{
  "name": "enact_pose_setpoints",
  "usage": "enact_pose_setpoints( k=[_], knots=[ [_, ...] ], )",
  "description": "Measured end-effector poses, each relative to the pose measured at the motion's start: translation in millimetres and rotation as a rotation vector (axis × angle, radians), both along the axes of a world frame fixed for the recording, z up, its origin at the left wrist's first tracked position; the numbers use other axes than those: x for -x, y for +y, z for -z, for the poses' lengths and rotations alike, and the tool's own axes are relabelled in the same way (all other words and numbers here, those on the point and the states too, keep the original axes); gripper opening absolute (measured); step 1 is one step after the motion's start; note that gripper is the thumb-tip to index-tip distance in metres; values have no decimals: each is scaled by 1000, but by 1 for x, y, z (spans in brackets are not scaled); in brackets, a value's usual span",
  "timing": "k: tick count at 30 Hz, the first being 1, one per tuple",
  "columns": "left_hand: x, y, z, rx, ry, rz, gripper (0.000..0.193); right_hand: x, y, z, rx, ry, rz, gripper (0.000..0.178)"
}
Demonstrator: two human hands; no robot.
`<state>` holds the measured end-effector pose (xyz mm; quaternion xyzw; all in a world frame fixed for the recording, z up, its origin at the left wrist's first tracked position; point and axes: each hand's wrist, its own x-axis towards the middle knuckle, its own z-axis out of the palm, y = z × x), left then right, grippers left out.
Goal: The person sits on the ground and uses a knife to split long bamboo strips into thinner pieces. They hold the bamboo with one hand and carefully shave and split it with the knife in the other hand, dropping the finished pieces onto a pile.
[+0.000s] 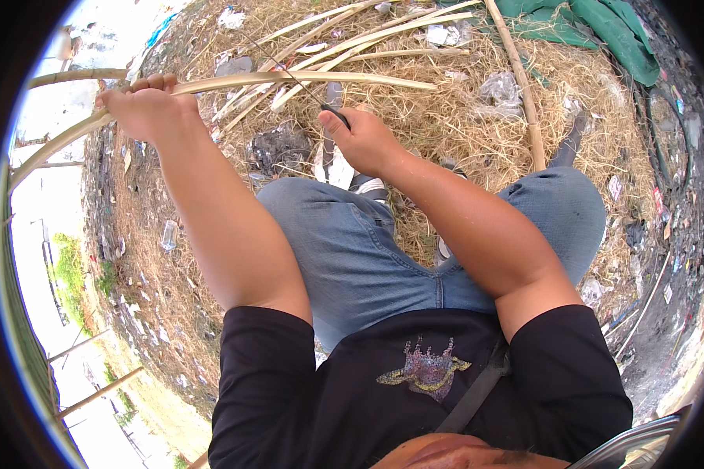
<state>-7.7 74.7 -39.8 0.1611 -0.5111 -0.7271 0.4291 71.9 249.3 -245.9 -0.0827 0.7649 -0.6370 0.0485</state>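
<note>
My left hand is closed around a long pale strip that looks like split bamboo or wood. The strip runs crosswise at the upper left, one end bending down past the hand, the other pointing right. In my right hand is a thin-bladed knife, gripped by its black handle. Its dark, narrow blade slants up and left across the strip; whether it touches the strip, I cannot tell. Several loose pale strips lie on the straw beyond it.
Dry straw and litter cover the ground. A wooden pole lies right of centre, near a green sheet. Crumpled clear plastic rests beside the pole, and a dark lump sits just beyond my knee. My jeans-clad legs are bent below my hands.
</note>
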Motion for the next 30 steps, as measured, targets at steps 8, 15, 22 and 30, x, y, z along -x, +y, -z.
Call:
enact_pose_setpoints(
  k=[8,15,22,30],
  knots=[
    [-1,20,-6,65,1,-43,39,3,7,11,32,19,2,58],
    [-4,24,-5,135,31,35,44,-2,13,-26,-41,-8,-51,59],
    [-1,14,-3,78,24,26,42,-7,4,-21,4,-47,-13,60],
    [4,16,1,56,-38,-40,39,8,17,3,-41,-244,-28,62]
  ],
)
